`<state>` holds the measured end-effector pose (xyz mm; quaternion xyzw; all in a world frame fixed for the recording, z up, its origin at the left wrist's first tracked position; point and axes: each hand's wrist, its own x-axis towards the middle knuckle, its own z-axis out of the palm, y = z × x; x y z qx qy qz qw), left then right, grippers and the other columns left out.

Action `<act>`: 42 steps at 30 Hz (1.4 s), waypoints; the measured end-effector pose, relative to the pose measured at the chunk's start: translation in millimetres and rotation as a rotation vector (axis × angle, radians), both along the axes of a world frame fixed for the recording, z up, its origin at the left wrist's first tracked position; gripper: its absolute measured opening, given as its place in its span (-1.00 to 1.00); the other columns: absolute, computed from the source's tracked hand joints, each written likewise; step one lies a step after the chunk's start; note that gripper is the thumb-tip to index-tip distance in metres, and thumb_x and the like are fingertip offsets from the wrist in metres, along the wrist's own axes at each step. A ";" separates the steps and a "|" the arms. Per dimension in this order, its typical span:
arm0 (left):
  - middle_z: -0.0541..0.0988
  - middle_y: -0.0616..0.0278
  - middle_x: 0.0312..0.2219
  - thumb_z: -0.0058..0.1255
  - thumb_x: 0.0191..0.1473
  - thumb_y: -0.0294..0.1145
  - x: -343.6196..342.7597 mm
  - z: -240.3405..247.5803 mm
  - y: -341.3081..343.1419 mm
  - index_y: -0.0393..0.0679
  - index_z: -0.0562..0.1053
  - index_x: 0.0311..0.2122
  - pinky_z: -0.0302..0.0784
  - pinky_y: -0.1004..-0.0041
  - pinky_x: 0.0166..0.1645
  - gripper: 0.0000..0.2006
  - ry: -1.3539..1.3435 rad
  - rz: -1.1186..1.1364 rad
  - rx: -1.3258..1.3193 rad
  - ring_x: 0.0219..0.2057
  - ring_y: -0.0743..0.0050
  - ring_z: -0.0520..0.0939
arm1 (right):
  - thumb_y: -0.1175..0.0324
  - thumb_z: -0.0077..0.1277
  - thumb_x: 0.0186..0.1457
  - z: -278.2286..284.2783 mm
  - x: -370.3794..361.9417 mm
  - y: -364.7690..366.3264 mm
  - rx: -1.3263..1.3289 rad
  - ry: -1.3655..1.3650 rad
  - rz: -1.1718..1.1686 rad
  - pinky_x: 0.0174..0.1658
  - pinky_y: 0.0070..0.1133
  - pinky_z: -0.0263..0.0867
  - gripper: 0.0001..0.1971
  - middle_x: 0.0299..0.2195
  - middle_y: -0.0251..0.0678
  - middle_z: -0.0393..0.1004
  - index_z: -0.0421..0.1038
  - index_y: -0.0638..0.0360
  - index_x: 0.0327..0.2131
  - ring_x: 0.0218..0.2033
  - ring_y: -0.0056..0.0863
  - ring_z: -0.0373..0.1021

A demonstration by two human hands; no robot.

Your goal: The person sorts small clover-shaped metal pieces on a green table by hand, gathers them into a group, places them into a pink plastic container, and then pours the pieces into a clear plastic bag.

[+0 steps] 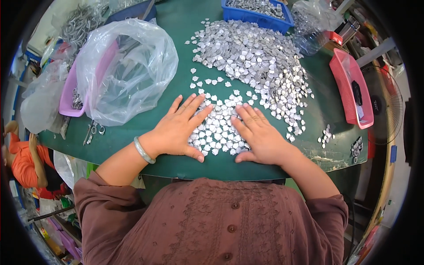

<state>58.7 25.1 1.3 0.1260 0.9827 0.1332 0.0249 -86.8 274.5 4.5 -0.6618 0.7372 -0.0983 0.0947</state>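
My left grip (178,132) and right grip (266,138) lie fanned wide, silver pieces (218,132) between them on the bench (176,171); this batch looks spread, the larger heap (256,57) beyond still left.

Looks down from the person's head, close above the near brown shirt (212,221), facing forward over the green table (194,170); centres near the left hand (173,130) and right hand (265,137); stretches, fisheye-wide, from a co-worker (26,165) at left to a fan (383,104) at right

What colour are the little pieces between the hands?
Silvery grey: the pieces show in the head view.
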 end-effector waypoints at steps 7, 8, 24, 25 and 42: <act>0.03 -0.16 0.25 0.10 -0.33 0.43 1.3 -5.7 4.0 -0.26 0.02 0.27 -0.11 -0.04 0.31 0.18 0.086 -0.036 0.090 0.27 -0.16 0.07 | -0.16 0.05 -0.02 -10.6 18.6 -30.0 -0.100 -0.083 0.036 0.31 -0.21 -0.17 -0.13 0.26 0.08 -0.04 0.09 0.33 0.18 0.30 0.01 -0.11; 0.03 -0.18 0.24 0.08 -0.28 0.42 1.1 -5.1 2.7 -0.29 0.04 0.26 -0.10 -0.05 0.31 0.15 0.063 -0.027 0.137 0.27 -0.16 0.07 | -0.16 0.05 -0.01 -9.7 13.1 -31.5 -0.116 -0.159 0.054 0.31 -0.19 -0.15 -0.15 0.24 0.12 -0.01 0.11 0.34 0.16 0.29 0.05 -0.10; 0.19 -0.15 0.19 -0.12 0.16 -0.07 -43.0 -5.7 -15.2 -0.33 0.18 0.19 -0.05 0.06 0.31 -0.38 0.088 0.167 0.241 0.24 -0.07 0.17 | -0.17 -0.11 0.12 -15.4 -13.0 -79.9 -0.262 -0.075 -0.108 0.31 -0.24 -0.16 -0.19 0.22 0.17 0.03 0.12 0.45 0.14 0.29 0.04 -0.07; 0.19 -0.15 0.19 -0.12 0.16 -0.07 -39.1 -5.2 -14.0 -0.33 0.18 0.19 -0.05 0.06 0.31 -0.38 0.090 0.171 0.237 0.24 -0.07 0.17 | -0.16 -0.11 0.12 -16.8 -12.9 -82.8 -0.217 -0.053 -0.134 0.31 -0.24 -0.15 -0.20 0.22 0.16 0.03 0.13 0.45 0.14 0.29 0.03 -0.07; 0.02 -0.30 0.23 0.11 -0.39 0.48 16.7 -9.9 3.6 -0.46 -0.02 0.23 -0.18 0.01 0.34 0.29 0.095 0.122 0.034 0.29 -0.18 0.00 | -0.39 0.07 -0.23 -7.9 -2.8 -72.7 -0.088 0.010 0.194 0.32 -0.12 -0.29 0.15 0.28 0.09 -0.10 -0.09 0.25 0.27 0.33 0.04 -0.21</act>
